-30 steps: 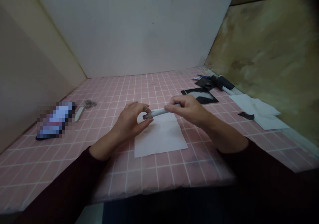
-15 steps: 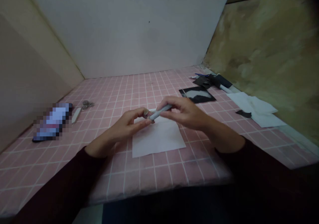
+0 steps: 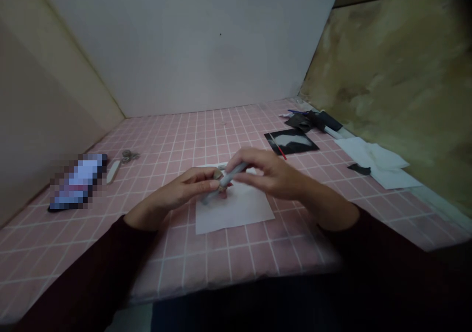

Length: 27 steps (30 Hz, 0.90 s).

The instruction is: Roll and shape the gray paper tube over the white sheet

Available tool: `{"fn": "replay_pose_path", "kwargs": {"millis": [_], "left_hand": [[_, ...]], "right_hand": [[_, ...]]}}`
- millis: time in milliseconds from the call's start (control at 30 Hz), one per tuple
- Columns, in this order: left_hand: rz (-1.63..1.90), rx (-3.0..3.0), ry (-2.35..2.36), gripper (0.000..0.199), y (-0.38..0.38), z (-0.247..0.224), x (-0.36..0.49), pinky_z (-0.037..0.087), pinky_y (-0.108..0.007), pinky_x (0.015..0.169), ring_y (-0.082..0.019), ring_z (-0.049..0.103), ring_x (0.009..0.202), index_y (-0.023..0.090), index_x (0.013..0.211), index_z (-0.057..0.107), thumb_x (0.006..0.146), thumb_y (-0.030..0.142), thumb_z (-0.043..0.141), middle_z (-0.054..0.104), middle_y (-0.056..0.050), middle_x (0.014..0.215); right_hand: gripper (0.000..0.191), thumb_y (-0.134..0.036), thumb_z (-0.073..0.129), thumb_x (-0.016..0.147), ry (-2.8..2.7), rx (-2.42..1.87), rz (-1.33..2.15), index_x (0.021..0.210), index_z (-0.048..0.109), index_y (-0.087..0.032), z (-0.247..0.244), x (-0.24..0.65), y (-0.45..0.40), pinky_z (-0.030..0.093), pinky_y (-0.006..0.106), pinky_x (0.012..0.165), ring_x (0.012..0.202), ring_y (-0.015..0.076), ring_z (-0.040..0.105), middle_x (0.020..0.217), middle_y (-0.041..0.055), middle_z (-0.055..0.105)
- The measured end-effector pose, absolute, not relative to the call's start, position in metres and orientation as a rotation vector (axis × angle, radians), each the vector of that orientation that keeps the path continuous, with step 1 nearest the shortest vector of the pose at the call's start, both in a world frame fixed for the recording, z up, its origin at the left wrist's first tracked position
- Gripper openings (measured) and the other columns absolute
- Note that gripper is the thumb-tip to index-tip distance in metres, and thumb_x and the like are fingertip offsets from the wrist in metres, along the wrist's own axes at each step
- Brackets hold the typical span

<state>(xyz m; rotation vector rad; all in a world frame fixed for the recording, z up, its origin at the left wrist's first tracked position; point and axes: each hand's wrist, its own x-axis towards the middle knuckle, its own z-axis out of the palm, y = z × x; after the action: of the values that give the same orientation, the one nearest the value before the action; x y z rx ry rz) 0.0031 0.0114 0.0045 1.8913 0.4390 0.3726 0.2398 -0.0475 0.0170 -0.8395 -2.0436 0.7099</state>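
My right hand point(image 3: 260, 169) is closed on a grey stick-like tool point(image 3: 233, 174), slanting down to the left and blurred at its lower end. Between the fingertips of my left hand point(image 3: 188, 187) is a small brownish object point(image 3: 220, 178), partly hidden by the fingers and the tool. The tool crosses in front of this small object. Both hands are above a white sheet of paper point(image 3: 236, 211) on the pink checked tabletop point(image 3: 184, 258).
At the left lie a phone point(image 3: 79, 182), a pale flat stick point(image 3: 113, 171) and a grey coiled item point(image 3: 130, 156). Behind my right hand are a black sheet point(image 3: 295, 141) and a thin red stick point(image 3: 280, 151). White papers point(image 3: 379, 157) and dark pieces point(image 3: 300, 121) lie farther right.
My right hand and the tool have shifted slightly left and down, and the tool now reaches past the small object. The red end of the thin stick has come into sight.
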Motion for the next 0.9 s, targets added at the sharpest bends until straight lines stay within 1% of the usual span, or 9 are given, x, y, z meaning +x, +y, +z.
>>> {"fn": "replay_pose_path", "kwargs": {"millis": [67, 167, 233, 333, 400, 533, 700, 833, 900], "left_hand": [[0.347, 1.886, 0.442, 0.022, 0.0111, 0.0045, 0.0034, 0.052, -0.038, 0.084, -0.023, 0.065, 0.091, 0.018, 0.093, 0.069, 0.093, 0.034, 0.055, 0.07, -0.008, 0.093], [0.376, 1.924, 0.435, 0.024, 0.0118, 0.0053, 0.0029, 0.049, -0.043, 0.092, -0.026, 0.064, 0.1, 0.018, 0.089, 0.071, 0.093, 0.035, 0.055, 0.071, -0.01, 0.097], [0.386, 1.931, 0.418, 0.026, 0.0127, 0.0054, 0.0023, 0.048, -0.044, 0.095, -0.026, 0.064, 0.102, 0.017, 0.089, 0.07, 0.094, 0.037, 0.054, 0.071, -0.01, 0.096], [0.352, 1.903, 0.392, 0.025, 0.0136, 0.0045, 0.0015, 0.051, -0.039, 0.086, -0.023, 0.065, 0.093, 0.018, 0.092, 0.069, 0.093, 0.038, 0.054, 0.07, -0.008, 0.093], [0.341, 1.904, 0.402, 0.024, 0.014, 0.0039, 0.0009, 0.052, -0.038, 0.085, -0.023, 0.065, 0.093, 0.018, 0.093, 0.068, 0.093, 0.038, 0.054, 0.07, -0.009, 0.095], [0.384, 1.934, 0.41, 0.027, 0.0155, 0.0025, -0.0002, 0.049, -0.04, 0.09, -0.025, 0.064, 0.099, 0.018, 0.089, 0.068, 0.094, 0.039, 0.053, 0.069, -0.009, 0.096], [0.339, 1.897, 0.413, 0.022, 0.0156, 0.0018, -0.0004, 0.05, -0.033, 0.078, -0.02, 0.062, 0.088, 0.017, 0.095, 0.066, 0.093, 0.037, 0.057, 0.066, -0.007, 0.091], [0.361, 1.901, 0.423, 0.021, 0.0155, 0.0029, -0.0008, 0.048, -0.031, 0.075, -0.018, 0.06, 0.085, 0.017, 0.092, 0.066, 0.093, 0.035, 0.057, 0.064, -0.006, 0.09], [0.376, 1.897, 0.425, 0.02, 0.0153, 0.0026, -0.0004, 0.047, -0.03, 0.074, -0.017, 0.059, 0.084, 0.017, 0.092, 0.066, 0.093, 0.035, 0.058, 0.063, -0.005, 0.09]], "right_hand": [[0.006, -0.02, 0.062, 0.091, -2.136, -0.817, 0.683, 0.095, 0.066, -0.018, 0.0157, 0.2384, -0.0474, 0.047, 0.03, 0.079, 0.085, 0.0154, 0.059, 0.091, 0.0036, 0.066], [0.01, -0.026, 0.062, 0.092, -1.993, -0.868, 0.698, 0.098, 0.065, -0.017, 0.0171, 0.2417, -0.0465, 0.047, 0.028, 0.074, 0.081, 0.0142, 0.06, 0.089, 0.0028, 0.064], [0.011, -0.026, 0.062, 0.092, -1.941, -0.889, 0.695, 0.098, 0.064, -0.017, 0.0179, 0.2419, -0.047, 0.047, 0.028, 0.074, 0.081, 0.0142, 0.06, 0.09, 0.003, 0.064], [0.007, -0.021, 0.061, 0.092, -2.063, -0.822, 0.692, 0.097, 0.065, -0.018, 0.0166, 0.2367, -0.0488, 0.049, 0.029, 0.078, 0.086, 0.0151, 0.061, 0.093, 0.004, 0.066], [0.007, -0.019, 0.061, 0.092, -2.126, -0.79, 0.686, 0.098, 0.065, -0.019, 0.016, 0.2353, -0.0489, 0.049, 0.03, 0.08, 0.088, 0.0157, 0.061, 0.093, 0.004, 0.067], [0.012, -0.027, 0.063, 0.092, -1.96, -0.883, 0.676, 0.099, 0.065, -0.017, 0.0161, 0.2391, -0.0469, 0.047, 0.027, 0.075, 0.081, 0.0138, 0.061, 0.091, 0.0032, 0.065], [0.007, -0.022, 0.062, 0.091, -2.076, -0.824, 0.712, 0.096, 0.066, -0.017, 0.012, 0.2339, -0.047, 0.048, 0.028, 0.078, 0.083, 0.014, 0.062, 0.091, 0.0032, 0.067], [0.011, -0.025, 0.063, 0.091, -1.98, -0.91, 0.673, 0.097, 0.066, -0.016, 0.0137, 0.2366, -0.0465, 0.046, 0.027, 0.073, 0.079, 0.0137, 0.061, 0.088, 0.0029, 0.066], [0.011, -0.024, 0.063, 0.091, -1.969, -0.922, 0.674, 0.097, 0.066, -0.015, 0.0144, 0.2363, -0.0473, 0.046, 0.026, 0.072, 0.079, 0.0136, 0.061, 0.088, 0.0032, 0.066]]}}
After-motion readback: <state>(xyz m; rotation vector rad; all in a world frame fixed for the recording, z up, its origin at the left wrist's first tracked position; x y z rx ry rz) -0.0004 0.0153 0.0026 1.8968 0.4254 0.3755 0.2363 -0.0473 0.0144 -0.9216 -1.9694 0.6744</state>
